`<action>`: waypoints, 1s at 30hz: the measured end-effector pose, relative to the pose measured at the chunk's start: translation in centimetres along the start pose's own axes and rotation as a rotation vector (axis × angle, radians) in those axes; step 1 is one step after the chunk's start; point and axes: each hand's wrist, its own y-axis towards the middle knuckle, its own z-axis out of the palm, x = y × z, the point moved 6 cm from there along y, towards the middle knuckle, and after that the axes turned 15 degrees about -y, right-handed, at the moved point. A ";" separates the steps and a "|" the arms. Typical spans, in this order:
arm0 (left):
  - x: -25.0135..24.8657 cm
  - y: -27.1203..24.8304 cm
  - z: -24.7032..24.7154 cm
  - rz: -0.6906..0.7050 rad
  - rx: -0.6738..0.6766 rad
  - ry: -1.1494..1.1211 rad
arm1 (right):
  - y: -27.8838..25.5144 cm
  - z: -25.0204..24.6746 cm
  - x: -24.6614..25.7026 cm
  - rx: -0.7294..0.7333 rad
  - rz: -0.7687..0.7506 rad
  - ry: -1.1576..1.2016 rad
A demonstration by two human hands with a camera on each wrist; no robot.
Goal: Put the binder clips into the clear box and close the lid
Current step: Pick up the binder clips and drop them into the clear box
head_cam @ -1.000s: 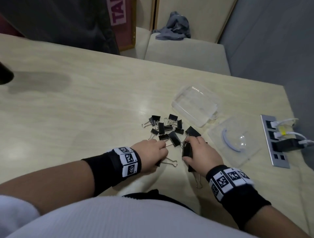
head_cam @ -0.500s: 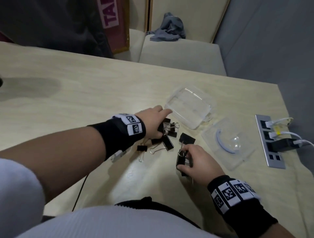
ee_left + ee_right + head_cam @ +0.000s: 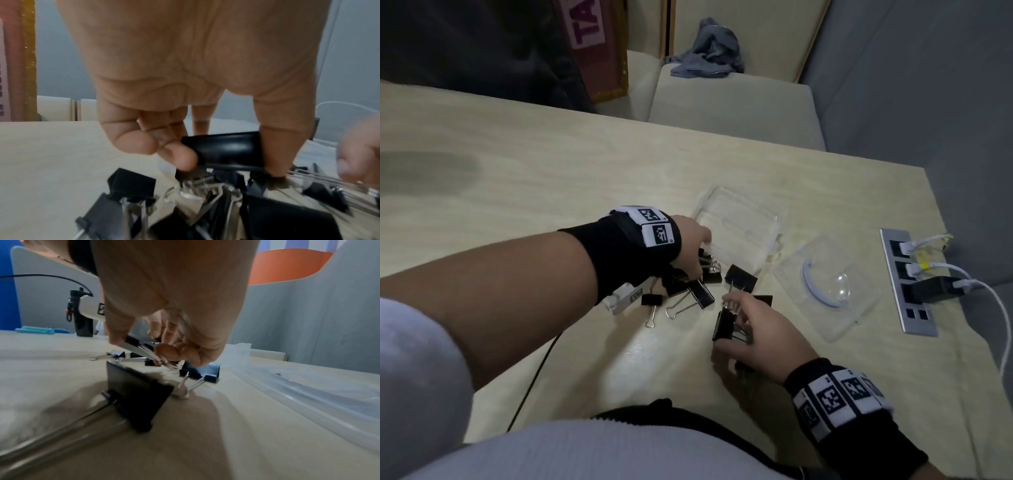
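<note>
Since a second ago, our left hand (image 3: 690,246) has left the desk's near edge and reached across the clips (image 3: 698,284) to the near edge of the box (image 3: 739,229), while our right hand (image 3: 760,329) has stayed near its spot with a clip (image 3: 724,325) in it.

We see the left fingers (image 3: 180,155) curled round one black clip (image 3: 226,148), thumb on one side and fingers on the other, just above the heap on the desk (image 3: 551,178). We hold the right hand's clip pinched between thumb and fingers (image 3: 166,350), its wire handles pointing down and raised off the desk. A large clip (image 3: 137,400) lies on the desk just under our right wrist.

We see the box open, upright and holding no clips, beyond the heap. Its lid (image 3: 828,284) lies flat to the right of the box, apart from it. Loose clips are scattered between our two hands, some with handles spread out on the desk.

A power strip (image 3: 907,284) with white cables plugged in is set into the desk to the right of the lid.
</note>
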 end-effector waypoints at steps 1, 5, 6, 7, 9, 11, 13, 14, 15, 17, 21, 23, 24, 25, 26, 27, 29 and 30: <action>0.2 -0.5 0.2 -0.004 0.024 0.015 | -0.1 -0.3 0.1 0.011 -0.026 0.024; 1.2 -2.6 1.4 -0.003 0.162 0.028 | -0.6 -1.3 0.1 0.078 -0.062 0.132; 1.4 -3.0 1.6 0.003 0.195 0.016 | -0.7 -1.4 0.1 0.095 -0.056 0.178; 1.7 -3.2 1.7 0.005 0.221 0.001 | -0.8 -1.4 0.0 0.114 -0.049 0.238; 2.2 -3.6 1.3 0.003 0.233 -0.059 | -1.0 -1.5 0.0 0.160 -0.052 0.362; 2.2 -3.8 0.1 0.020 0.181 -0.164 | -1.2 -1.6 0.4 0.205 -0.058 0.456; 2.2 -3.8 -1.3 0.051 0.060 -0.280 | -1.4 -1.7 0.7 0.253 -0.045 0.547; 2.2 -3.7 -1.8 0.066 -0.023 -0.309 | -1.4 -1.8 0.8 0.271 -0.039 0.579; 2.2 -3.6 -2.1 0.076 -0.108 -0.298 | -1.4 -1.9 0.9 0.279 -0.034 0.598; 2.1 -3.1 -1.7 0.083 -0.207 -0.203 | -1.2 -2.2 1.0 0.277 -0.029 0.609; 2.3 -2.6 0.0 0.084 -0.235 -0.045 | -0.5 -2.9 1.0 0.199 0.014 0.645; 2.5 -2.6 0.4 0.105 -0.260 -0.031 | 0.1 -3.2 0.4 0.114 0.034 0.628; 2.7 -2.7 0.5 0.117 -0.265 -0.030 | 0.5 -3.3 0.1 0.074 0.058 0.637; 3.0 -2.8 0.7 0.125 -0.267 -0.034 | 0.8 -3.4 -0.3 0.036 0.083 0.668; 3.3 -2.9 0.8 0.132 -0.272 -0.048 | 1.1 -3.7 -0.4 -0.001 0.100 0.717; 3.6 -3.1 0.9 0.141 -0.275 -0.069 | 1.5 -3.8 -0.6 -0.038 0.116 0.773; 4.0 -3.4 1.1 0.156 -0.277 -0.107 | 2.1 -4.2 -0.5 -0.093 0.147 0.925; 4.1 -3.5 1.2 0.160 -0.276 -0.118 | 2.5 -4.3 -0.6 -0.113 0.169 0.984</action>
